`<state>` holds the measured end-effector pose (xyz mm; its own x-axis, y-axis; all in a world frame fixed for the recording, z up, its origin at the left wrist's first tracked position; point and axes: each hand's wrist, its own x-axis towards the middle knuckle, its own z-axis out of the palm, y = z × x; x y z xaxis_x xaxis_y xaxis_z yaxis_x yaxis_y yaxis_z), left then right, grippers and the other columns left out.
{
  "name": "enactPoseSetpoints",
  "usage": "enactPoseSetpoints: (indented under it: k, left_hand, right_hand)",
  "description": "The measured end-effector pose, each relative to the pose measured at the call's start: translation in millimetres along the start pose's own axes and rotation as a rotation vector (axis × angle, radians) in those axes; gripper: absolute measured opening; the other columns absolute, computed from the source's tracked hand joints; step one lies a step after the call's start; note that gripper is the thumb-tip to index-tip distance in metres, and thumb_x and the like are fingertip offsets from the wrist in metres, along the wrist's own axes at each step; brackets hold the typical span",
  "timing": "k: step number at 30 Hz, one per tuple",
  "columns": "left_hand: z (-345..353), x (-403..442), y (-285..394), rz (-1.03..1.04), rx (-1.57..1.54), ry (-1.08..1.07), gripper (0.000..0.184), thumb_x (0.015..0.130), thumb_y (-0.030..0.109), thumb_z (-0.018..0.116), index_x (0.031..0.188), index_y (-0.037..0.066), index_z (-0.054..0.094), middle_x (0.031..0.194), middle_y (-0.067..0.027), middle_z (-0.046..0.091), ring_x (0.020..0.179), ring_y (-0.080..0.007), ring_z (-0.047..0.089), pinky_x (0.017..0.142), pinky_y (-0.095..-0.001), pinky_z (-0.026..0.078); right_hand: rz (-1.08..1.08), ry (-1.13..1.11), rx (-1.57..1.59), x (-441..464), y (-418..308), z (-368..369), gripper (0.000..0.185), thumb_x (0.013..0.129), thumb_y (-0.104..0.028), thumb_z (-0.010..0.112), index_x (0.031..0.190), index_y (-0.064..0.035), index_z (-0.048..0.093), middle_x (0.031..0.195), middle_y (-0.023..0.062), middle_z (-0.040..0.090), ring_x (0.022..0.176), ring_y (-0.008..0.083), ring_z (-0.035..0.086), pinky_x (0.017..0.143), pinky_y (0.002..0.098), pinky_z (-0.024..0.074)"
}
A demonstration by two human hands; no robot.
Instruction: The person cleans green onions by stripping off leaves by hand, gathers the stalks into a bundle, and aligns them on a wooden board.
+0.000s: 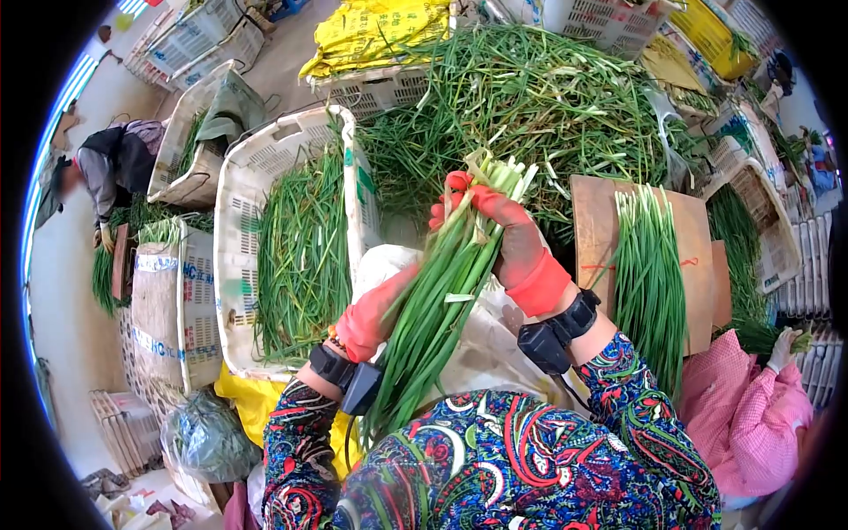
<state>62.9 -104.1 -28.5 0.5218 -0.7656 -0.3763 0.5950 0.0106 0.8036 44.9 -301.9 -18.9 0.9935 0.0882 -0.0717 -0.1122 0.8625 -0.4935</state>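
Both my hands wear red gloves and grip one bunch of garlic chives (433, 309), held slanting in front of my chest. Its pale stem ends point up and away, and the long green leaves hang down toward my lap. My right hand (523, 243) is closed round the stems from the right, near the pale ends. From the left, my left hand (375, 314) reaches behind the bunch, partly hidden by the leaves, with red fingertips showing near the top. To the right, another row of chives (649, 265) lies on a wooden board (594, 212) with a red string.
A large heap of loose chives (548, 106) lies ahead. A white crate (234, 238) of chives stands at left, a yellow sack (375, 40) at the back. One person (115, 168) bends over at far left; another in pink sleeves (751, 415) sits at right.
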Motion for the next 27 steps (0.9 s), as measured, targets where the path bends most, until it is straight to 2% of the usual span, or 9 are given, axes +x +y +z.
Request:
enactPoseSetpoints:
  k: [2, 6, 7, 11, 14, 17, 20, 22, 27]
  left_hand:
    - [-0.7, 3.8, -0.4, -0.11, -0.001, 0.045, 0.041, 0.091, 0.032, 0.043, 0.12, 0.002, 0.046, 0.102, -0.0058, 0.058, 0.085, -0.0096, 0.057, 0.076, -0.0243, 0.046]
    - [-10.9, 8.4, -13.1, -0.069, 0.084, 0.075, 0.041, 0.092, 0.031, 0.042, 0.12, 0.002, 0.046, 0.104, -0.0061, 0.058, 0.089, -0.0118, 0.057, 0.077, -0.0253, 0.046]
    - [-7.4, 3.3, 0.2, 0.06, 0.373, -0.013, 0.053, 0.09, 0.041, 0.043, 0.126, 0.002, 0.04, 0.112, -0.0094, 0.054, 0.099, -0.0168, 0.054, 0.085, -0.0294, 0.043]
    - [-13.5, 2.2, -18.1, -0.232, -0.28, -0.284, 0.086, 0.075, 0.06, 0.051, 0.135, 0.005, 0.025, 0.123, -0.0162, 0.047, 0.111, -0.0294, 0.048, 0.096, -0.0389, 0.035]
    - [-3.3, -8.6, -5.0, -0.249, -0.22, -0.298, 0.073, 0.074, 0.035, 0.064, 0.131, 0.004, 0.03, 0.118, -0.0219, 0.048, 0.099, -0.0332, 0.055, 0.085, -0.0424, 0.046]
    - [-10.2, -11.6, -8.2, -0.289, -0.331, -0.19, 0.067, 0.074, 0.027, 0.062, 0.129, 0.003, 0.032, 0.115, -0.023, 0.049, 0.091, -0.0324, 0.058, 0.078, -0.0402, 0.049]
    - [-12.6, -11.4, -13.4, -0.327, -0.382, -0.168, 0.067, 0.074, 0.028, 0.062, 0.129, 0.003, 0.033, 0.114, -0.0238, 0.049, 0.089, -0.0325, 0.059, 0.078, -0.0404, 0.049]
    - [-11.4, -7.7, -17.0, -0.344, -0.408, -0.154, 0.067, 0.074, 0.028, 0.062, 0.128, 0.002, 0.033, 0.112, -0.0236, 0.051, 0.086, -0.0324, 0.059, 0.077, -0.0404, 0.049]
    - [-16.0, -3.5, -24.2, -0.353, -0.38, -0.12, 0.062, 0.076, 0.028, 0.058, 0.127, 0.001, 0.035, 0.11, -0.0214, 0.053, 0.086, -0.0296, 0.059, 0.079, -0.0396, 0.048]
  right_hand:
    - [-0.005, 0.06, -0.002, 3.0, 3.2, -1.8, 0.039, 0.079, -0.019, 0.052, 0.115, -0.0026, 0.048, 0.109, 0.0127, 0.056, 0.104, 0.0276, 0.052, 0.089, 0.0405, 0.0423]
    - [-0.027, 0.09, -0.113, 8.1, 9.6, -2.3, 0.037, 0.081, -0.018, 0.05, 0.115, -0.002, 0.049, 0.116, 0.0116, 0.052, 0.108, 0.026, 0.05, 0.091, 0.038, 0.0409]
    - [-0.012, 0.102, -0.109, 9.9, 10.3, -2.4, 0.039, 0.081, -0.019, 0.049, 0.116, -0.0019, 0.049, 0.111, 0.0113, 0.055, 0.104, 0.0251, 0.052, 0.089, 0.0381, 0.0423]
    - [0.049, 0.136, -0.018, 11.0, 9.3, -8.1, 0.038, 0.083, -0.016, 0.046, 0.118, 0.0002, 0.046, 0.096, 0.0102, 0.059, 0.093, 0.0221, 0.056, 0.081, 0.037, 0.0466]
    - [0.151, 0.096, -0.13, 14.3, 7.0, -7.3, 0.041, 0.083, -0.021, 0.053, 0.118, -0.0013, 0.047, 0.1, 0.0097, 0.058, 0.095, 0.0212, 0.055, 0.085, 0.034, 0.0445]
    - [0.055, 0.088, -0.118, 38.2, -17.8, -53.2, 0.052, 0.082, -0.028, 0.056, 0.128, -0.0099, 0.038, 0.115, 0.006, 0.052, 0.092, 0.0163, 0.052, 0.085, 0.0325, 0.041]
    - [0.0, 0.154, -0.311, 63.9, -50.0, -72.5, 0.057, 0.083, -0.039, 0.051, 0.132, -0.0138, 0.035, 0.122, 0.0017, 0.047, 0.1, 0.0135, 0.048, 0.091, 0.0292, 0.0334]
    - [0.149, -0.282, -0.93, 76.8, -43.6, -82.3, 0.058, 0.084, -0.045, 0.047, 0.132, -0.0147, 0.036, 0.132, 0.0009, 0.041, 0.119, 0.0155, 0.038, 0.098, 0.0289, 0.0261]
    - [0.014, -0.054, -0.874, 67.3, -50.4, -85.4, 0.058, 0.084, -0.046, 0.045, 0.132, -0.0133, 0.037, 0.134, 0.0008, 0.038, 0.122, 0.0154, 0.035, 0.099, 0.0296, 0.025]
